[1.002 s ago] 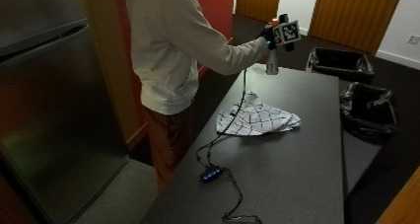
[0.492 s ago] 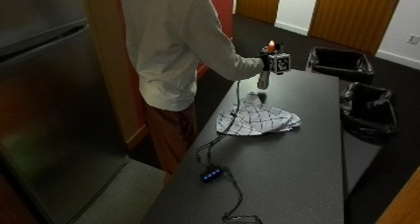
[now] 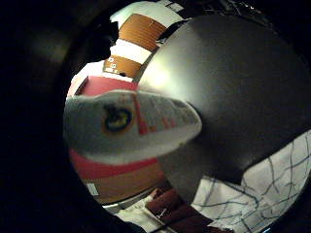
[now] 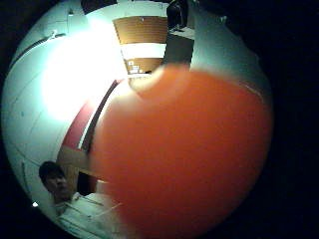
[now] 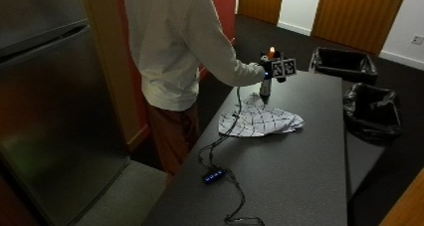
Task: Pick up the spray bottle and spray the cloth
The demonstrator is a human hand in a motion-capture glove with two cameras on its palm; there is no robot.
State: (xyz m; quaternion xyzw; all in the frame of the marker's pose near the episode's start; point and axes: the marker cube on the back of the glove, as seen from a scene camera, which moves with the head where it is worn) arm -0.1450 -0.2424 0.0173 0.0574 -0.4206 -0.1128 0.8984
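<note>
A person stands at the far side of a dark table [image 5: 311, 151]. The gloved right hand [image 5: 270, 68] grips a spray bottle [image 5: 266, 85] with an orange top [image 5: 271, 52] and holds it upright just above the far edge of the cloth [image 5: 262, 119]. The cloth is white with a dark grid pattern and lies crumpled on the table. In the little finger side palm view the bottle's white labelled body [image 3: 131, 125] lies close to the palm, with the cloth [image 3: 257, 194] on the table beyond it. The orange top [image 4: 184, 154] fills the thumb side palm view.
A small black box with blue lights [image 5: 214, 175] lies on the table near its front. Two bins lined with black bags [image 5: 341, 62] [image 5: 372, 109] stand past the table's far side. A steel fridge [image 5: 53, 111] stands beside the person.
The hand has carried the bottle down and toward the cloth, from higher over the far end of the table to just above the cloth's edge.
</note>
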